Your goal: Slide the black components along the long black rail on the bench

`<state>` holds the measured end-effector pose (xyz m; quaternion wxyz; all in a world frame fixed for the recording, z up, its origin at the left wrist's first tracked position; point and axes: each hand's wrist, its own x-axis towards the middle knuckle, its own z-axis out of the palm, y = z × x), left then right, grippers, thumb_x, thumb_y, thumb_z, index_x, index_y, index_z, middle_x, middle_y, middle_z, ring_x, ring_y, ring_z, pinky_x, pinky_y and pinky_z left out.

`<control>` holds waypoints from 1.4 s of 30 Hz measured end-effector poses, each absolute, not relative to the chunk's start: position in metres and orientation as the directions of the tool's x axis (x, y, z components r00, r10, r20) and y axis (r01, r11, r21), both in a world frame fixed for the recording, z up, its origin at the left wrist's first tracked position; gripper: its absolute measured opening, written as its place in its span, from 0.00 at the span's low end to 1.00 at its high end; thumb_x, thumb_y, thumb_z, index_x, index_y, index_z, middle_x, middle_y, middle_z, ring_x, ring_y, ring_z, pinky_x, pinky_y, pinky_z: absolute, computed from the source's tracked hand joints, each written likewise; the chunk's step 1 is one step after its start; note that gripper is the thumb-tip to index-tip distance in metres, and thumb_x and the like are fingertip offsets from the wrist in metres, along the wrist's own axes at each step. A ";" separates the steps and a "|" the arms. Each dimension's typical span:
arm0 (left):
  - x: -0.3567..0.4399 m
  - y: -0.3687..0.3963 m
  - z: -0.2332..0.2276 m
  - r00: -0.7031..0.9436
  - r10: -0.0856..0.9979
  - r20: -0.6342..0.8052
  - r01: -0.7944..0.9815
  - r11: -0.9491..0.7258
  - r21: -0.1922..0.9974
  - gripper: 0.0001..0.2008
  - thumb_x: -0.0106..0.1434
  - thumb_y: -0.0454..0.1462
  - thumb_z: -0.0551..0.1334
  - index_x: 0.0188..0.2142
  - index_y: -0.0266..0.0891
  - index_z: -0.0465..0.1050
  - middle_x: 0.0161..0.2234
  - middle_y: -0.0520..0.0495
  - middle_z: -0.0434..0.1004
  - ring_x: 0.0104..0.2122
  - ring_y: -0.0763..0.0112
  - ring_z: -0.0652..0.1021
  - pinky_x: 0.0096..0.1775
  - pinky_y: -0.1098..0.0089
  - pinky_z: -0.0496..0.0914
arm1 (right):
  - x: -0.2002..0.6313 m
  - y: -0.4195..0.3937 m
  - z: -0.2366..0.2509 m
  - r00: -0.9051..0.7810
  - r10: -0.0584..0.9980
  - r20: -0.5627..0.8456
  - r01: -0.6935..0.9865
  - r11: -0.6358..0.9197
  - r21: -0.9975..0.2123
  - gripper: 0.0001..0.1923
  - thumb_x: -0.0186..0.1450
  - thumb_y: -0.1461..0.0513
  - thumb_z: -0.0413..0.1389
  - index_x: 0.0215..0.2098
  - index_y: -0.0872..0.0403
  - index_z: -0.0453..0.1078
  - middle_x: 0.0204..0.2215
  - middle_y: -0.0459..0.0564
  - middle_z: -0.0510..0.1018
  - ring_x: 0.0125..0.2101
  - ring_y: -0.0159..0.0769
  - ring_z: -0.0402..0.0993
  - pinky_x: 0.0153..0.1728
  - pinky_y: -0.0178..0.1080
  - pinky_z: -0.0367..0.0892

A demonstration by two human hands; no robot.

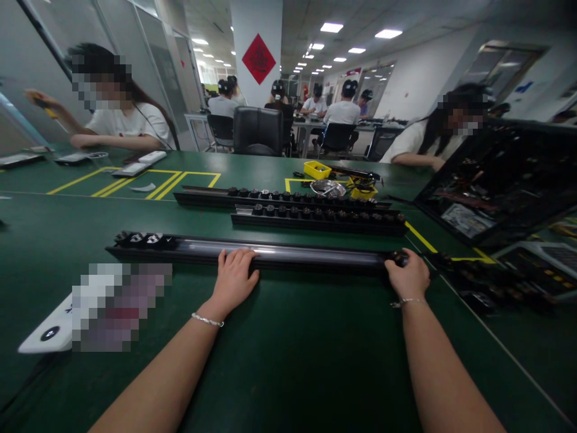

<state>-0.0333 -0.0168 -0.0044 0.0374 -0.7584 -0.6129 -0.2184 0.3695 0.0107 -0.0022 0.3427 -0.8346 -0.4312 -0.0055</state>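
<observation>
A long black rail [311,255] with a shiny channel lies crosswise on the green table [288,361] in front of me. My left hand [234,278] rests on its middle, fingers curled over the near edge. My right hand [408,276] grips the rail's right end, beside a dark round part there. A few round black-and-white parts [144,239] sit in the rail's left end.
Two more black rails [315,218] loaded with several round parts lie behind. A yellow bin [317,169] and a metal dish [328,187] stand farther back. A white device [49,331] lies near left. A black open chassis [500,186] stands at right. People sit across the table.
</observation>
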 end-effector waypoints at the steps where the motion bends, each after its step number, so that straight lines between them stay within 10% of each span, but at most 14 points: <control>1: -0.033 -0.017 -0.004 0.153 0.914 0.376 0.946 -0.245 0.212 0.18 0.59 0.39 0.55 0.49 0.44 0.66 0.51 0.44 0.72 0.54 0.58 0.67 0.60 0.48 0.47 | 0.370 0.010 -0.001 0.636 0.710 0.303 0.716 -0.397 -0.574 0.28 0.52 0.55 0.54 0.51 0.52 0.64 0.48 0.57 0.68 0.51 0.52 0.60 0.52 0.56 0.54; 42: -0.035 -0.015 -0.006 0.166 0.912 0.376 0.947 -0.254 0.196 0.18 0.59 0.40 0.55 0.49 0.42 0.66 0.50 0.44 0.72 0.53 0.57 0.67 0.59 0.47 0.48 | 0.386 0.014 -0.004 0.676 0.657 0.332 0.656 -0.333 -0.678 0.25 0.49 0.62 0.54 0.47 0.53 0.70 0.42 0.53 0.73 0.44 0.45 0.67 0.51 0.51 0.60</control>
